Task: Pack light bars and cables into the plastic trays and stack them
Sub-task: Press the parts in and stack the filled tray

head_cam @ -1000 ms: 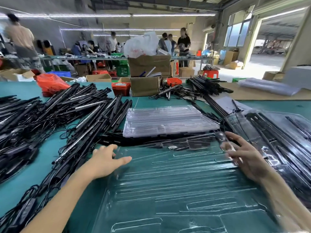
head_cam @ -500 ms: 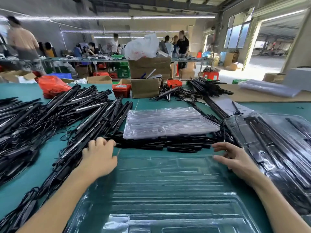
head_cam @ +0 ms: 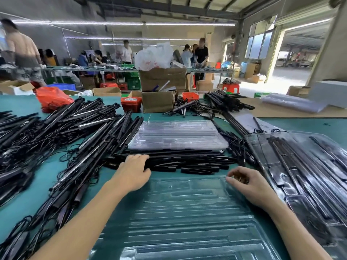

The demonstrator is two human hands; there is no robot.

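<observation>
Crosswise, left hand grips left-right lying light bars.

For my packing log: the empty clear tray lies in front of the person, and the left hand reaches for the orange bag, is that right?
Not quite: the head view shows the left hand on the row of black light bars, not the orange bag. The empty clear tray does lie in front.

left hand reaching forward, right hand fingers curled

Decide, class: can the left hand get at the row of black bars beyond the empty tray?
Probably yes: the left hand already lies on the black bars, and nothing sits between them.
</observation>
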